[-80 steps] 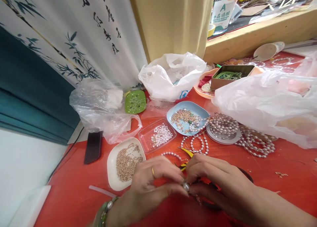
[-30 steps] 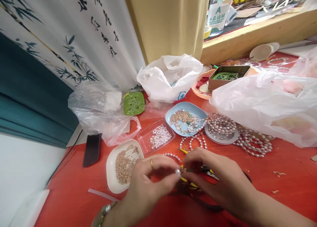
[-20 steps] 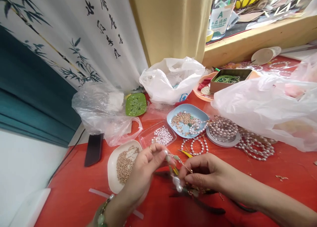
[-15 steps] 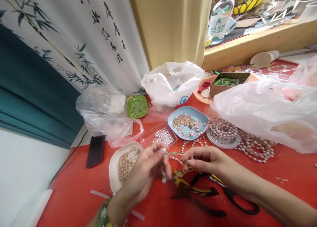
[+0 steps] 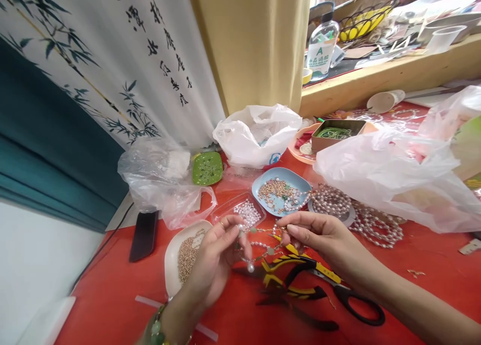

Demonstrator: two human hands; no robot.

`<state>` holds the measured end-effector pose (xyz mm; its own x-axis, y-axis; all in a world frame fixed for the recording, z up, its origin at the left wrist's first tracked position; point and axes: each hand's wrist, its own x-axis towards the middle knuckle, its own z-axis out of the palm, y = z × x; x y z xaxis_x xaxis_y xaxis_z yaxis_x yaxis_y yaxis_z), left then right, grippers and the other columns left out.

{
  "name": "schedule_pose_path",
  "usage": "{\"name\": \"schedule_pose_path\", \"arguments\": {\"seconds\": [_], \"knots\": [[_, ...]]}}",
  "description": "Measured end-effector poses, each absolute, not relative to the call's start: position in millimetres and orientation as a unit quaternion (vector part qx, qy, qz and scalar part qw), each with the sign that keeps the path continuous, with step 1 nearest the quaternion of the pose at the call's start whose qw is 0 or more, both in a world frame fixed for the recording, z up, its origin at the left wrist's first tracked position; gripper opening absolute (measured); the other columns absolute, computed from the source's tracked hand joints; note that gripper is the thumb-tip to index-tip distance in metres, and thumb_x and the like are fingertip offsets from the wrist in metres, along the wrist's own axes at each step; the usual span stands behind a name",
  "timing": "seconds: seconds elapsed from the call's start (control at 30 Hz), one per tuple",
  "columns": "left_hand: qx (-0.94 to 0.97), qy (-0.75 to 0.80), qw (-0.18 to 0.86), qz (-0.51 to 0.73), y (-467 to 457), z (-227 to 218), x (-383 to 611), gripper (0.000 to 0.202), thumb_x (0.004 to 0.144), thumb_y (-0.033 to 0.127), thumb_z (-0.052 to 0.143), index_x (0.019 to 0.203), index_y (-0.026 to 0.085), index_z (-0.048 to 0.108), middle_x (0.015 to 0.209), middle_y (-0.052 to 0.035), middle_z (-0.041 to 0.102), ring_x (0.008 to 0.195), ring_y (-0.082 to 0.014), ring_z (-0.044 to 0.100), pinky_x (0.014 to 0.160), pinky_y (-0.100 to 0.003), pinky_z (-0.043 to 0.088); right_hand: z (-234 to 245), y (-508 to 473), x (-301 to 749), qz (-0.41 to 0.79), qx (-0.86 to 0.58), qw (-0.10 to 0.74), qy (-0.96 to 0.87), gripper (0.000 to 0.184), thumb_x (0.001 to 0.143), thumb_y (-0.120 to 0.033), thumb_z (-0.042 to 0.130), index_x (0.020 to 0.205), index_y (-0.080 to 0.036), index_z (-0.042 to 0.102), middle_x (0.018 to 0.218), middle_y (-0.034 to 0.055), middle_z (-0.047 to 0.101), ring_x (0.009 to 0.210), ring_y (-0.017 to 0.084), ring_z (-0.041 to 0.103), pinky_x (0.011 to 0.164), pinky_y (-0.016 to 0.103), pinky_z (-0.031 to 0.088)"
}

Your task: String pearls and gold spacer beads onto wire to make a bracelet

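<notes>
A beaded strand (image 5: 264, 230) of small gold beads, pearls and pale green stones stretches between my two hands. The fingertips of my left hand (image 5: 221, 247) are closed on its left end, and a large pearl (image 5: 250, 268) dangles below them. Thumb and forefinger of my right hand (image 5: 315, 233) pinch the other end. A lower length of pearls and flat stones sags between the hands. Beneath it lie pliers (image 5: 293, 287) with yellow and black handles, and scissors (image 5: 358, 305) partly behind my right wrist. A green bead bracelet (image 5: 158, 327) circles my left wrist.
Around the hands are a cream dish (image 5: 173, 252) of gold beads, a clear tray (image 5: 246, 213) of pearls and a blue plate (image 5: 296, 178) of mixed beads. Pearl strands (image 5: 379, 229) lie right. Plastic bags (image 5: 387, 174) line the back; a phone (image 5: 144, 236) lies left.
The camera view has shifted slightly. The sagging length of the strand now spreads out between my hands, where before it hung bunched under the left. Both hands keep their grip.
</notes>
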<state>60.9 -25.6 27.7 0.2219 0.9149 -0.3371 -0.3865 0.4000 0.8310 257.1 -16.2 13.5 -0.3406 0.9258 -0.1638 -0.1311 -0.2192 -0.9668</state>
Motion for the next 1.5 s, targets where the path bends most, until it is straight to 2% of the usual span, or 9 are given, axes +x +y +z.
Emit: {"name": "schedule_pose_path", "arguments": {"seconds": [0.23, 0.4, 0.5, 0.67, 0.87, 1.0, 1.13, 1.4, 1.5], "knots": [[0.326, 0.434, 0.711, 0.447, -27, 25, 61, 0.015, 0.078, 0.022, 0.056, 0.088, 0.018, 0.045, 0.068, 0.0027, 0.055, 0.048, -0.0063, 0.051, 0.042, -0.015, 0.040, 18, -23, 255, 0.516, -0.462, 0.440, -0.571, 0.017, 0.078, -0.030, 0.054, 0.080, -0.016, 0.064, 0.060, -0.0002, 0.063, 0.051, 0.010, 0.057, 0.051, 0.022, 0.046], [0.349, 0.445, 0.702, 0.433, -30, 27, 61, 0.013, 0.081, 0.022, 0.052, 0.090, 0.017, 0.045, 0.068, 0.0031, 0.053, 0.043, -0.0039, 0.047, 0.039, -0.015, 0.039, 16, -26, 256, 0.421, -0.471, 0.465, -0.621, 0.015, 0.079, -0.027, 0.054, 0.081, -0.019, 0.067, 0.066, 0.0003, 0.066, 0.059, 0.013, 0.060, 0.056, 0.023, 0.049], [0.362, 0.448, 0.698, 0.425, -31, 31, 63, 0.009, 0.081, 0.021, 0.051, 0.087, 0.017, 0.045, 0.067, 0.0036, 0.053, 0.041, -0.0033, 0.046, 0.039, -0.015, 0.039, 18, -26, 257, 0.411, -0.462, 0.474, -0.627, 0.014, 0.078, -0.027, 0.056, 0.079, -0.019, 0.067, 0.073, 0.0015, 0.069, 0.068, 0.015, 0.063, 0.062, 0.025, 0.051], [0.373, 0.448, 0.708, 0.398, -34, 34, 66, 0.011, 0.076, 0.022, 0.052, 0.073, 0.017, 0.042, 0.064, 0.0048, 0.050, 0.039, -0.0046, 0.045, 0.035, -0.017, 0.040, 18, -27, 256, 0.420, -0.460, 0.478, -0.620, 0.015, 0.075, -0.029, 0.059, 0.081, -0.018, 0.067, 0.074, 0.0029, 0.070, 0.067, 0.016, 0.065, 0.061, 0.027, 0.053], [0.378, 0.456, 0.730, 0.341, -39, 30, 64, 0.020, 0.072, 0.019, 0.053, 0.091, 0.014, 0.055, 0.047, 0.0050, 0.046, 0.041, -0.0081, 0.045, 0.037, -0.018, 0.043, 17, -30, 254, 0.388, -0.441, 0.488, -0.646, 0.011, 0.073, -0.025, 0.058, 0.077, -0.019, 0.067, 0.072, 0.0026, 0.071, 0.064, 0.015, 0.065, 0.060, 0.026, 0.054], [0.410, 0.445, 0.729, 0.319, -44, 29, 64, 0.023, 0.076, 0.029, 0.052, 0.082, 0.010, 0.064, 0.039, 0.0054, 0.042, 0.034, -0.0067, 0.043, 0.035, -0.017, 0.039, 19, -32, 251, 0.380, -0.441, 0.480, -0.657, 0.009, 0.072, -0.021, 0.059, 0.075, -0.018, 0.066, 0.071, 0.0026, 0.071, 0.065, 0.015, 0.065, 0.061, 0.025, 0.054], [0.417, 0.459, 0.715, 0.324, -46, 27, 64, 0.018, 0.069, 0.026, 0.060, 0.076, 0.011, 0.068, 0.033, 0.0084, 0.036, 0.029, -0.0046, 0.038, 0.031, -0.015, 0.033, 16, -33, 249, 0.408, -0.423, 0.479, -0.652, 0.012, 0.072, -0.020, 0.059, 0.082, -0.019, 0.065, 0.073, 0.0024, 0.071, 0.068, 0.015, 0.066, 0.064, 0.026, 0.054], [0.439, 0.503, 0.675, 0.315, -47, 23, 61, 0.018, 0.067, 0.025, 0.057, 0.068, 0.011, 0.068, 0.031, 0.0047, 0.047, 0.025, -0.0045, 0.037, 0.031, -0.016, 0.031, 10, -33, 249, 0.418, -0.430, 0.473, -0.646, 0.011, 0.072, -0.020, 0.060, 0.081, -0.018, 0.065, 0.074, 0.0034, 0.071, 0.067, 0.015, 0.066, 0.065, 0.027, 0.054], [0.433, 0.507, 0.676, 0.315, -46, 22, 60, 0.017, 0.066, 0.025, 0.057, 0.063, 0.011, 0.066, 0.042, -0.0001, 0.058, 0.029, -0.0046, 0.040, 0.032, -0.016, 0.031, 10, -31, 249, 0.422, -0.434, 0.467, -0.645, 0.010, 0.071, -0.021, 0.060, 0.079, -0.017, 0.065, 0.074, 0.0040, 0.070, 0.067, 0.016, 0.065, 0.065, 0.028, 0.054]]}}
